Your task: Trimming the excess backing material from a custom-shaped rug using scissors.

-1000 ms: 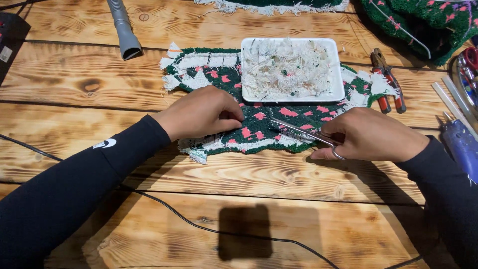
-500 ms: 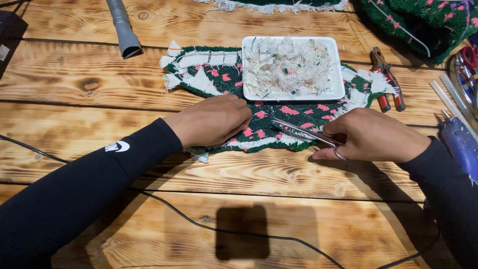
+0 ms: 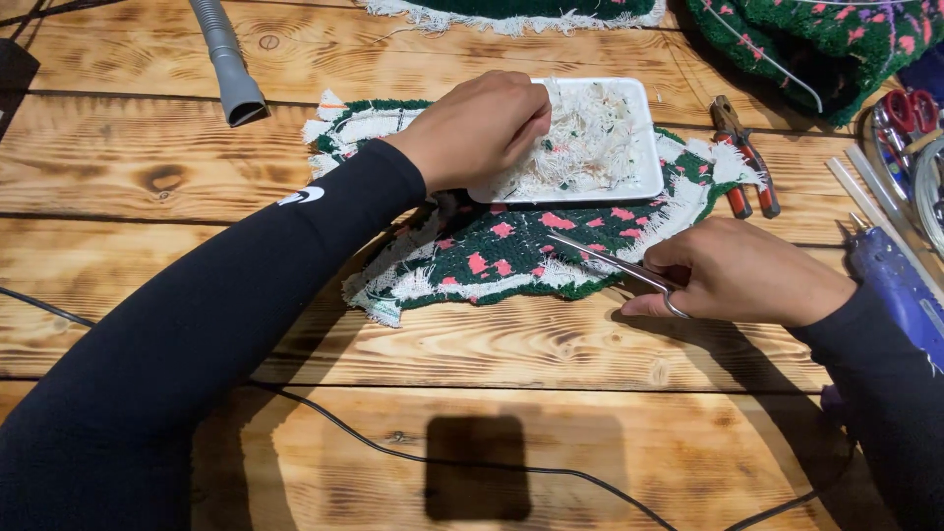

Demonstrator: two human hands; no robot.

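Observation:
A green tufted rug piece (image 3: 511, 251) with pink marks and frayed white backing lies on the wooden table (image 3: 492, 344). On its far part rests a white tray (image 3: 649, 177) heaped with white thread scraps (image 3: 590, 138). My left hand (image 3: 477, 128) reaches over the tray's left end, its fingers closed down into the scraps. Whether it holds a scrap is hidden. My right hand (image 3: 737, 270) grips metal scissors (image 3: 610, 261) whose blades lie over the rug's near edge.
A grey hose nozzle (image 3: 231, 74) lies at the far left. Red-handled pliers (image 3: 742, 157) sit right of the tray, a blue glue gun (image 3: 900, 290) and glue sticks at the right edge. More green rugs (image 3: 826, 44) lie at the back. A black cable (image 3: 393, 447) crosses the near table.
My left hand has lifted off the rug's near edge and moved up to the tray of scraps. My right hand with the scissors has stayed almost still.

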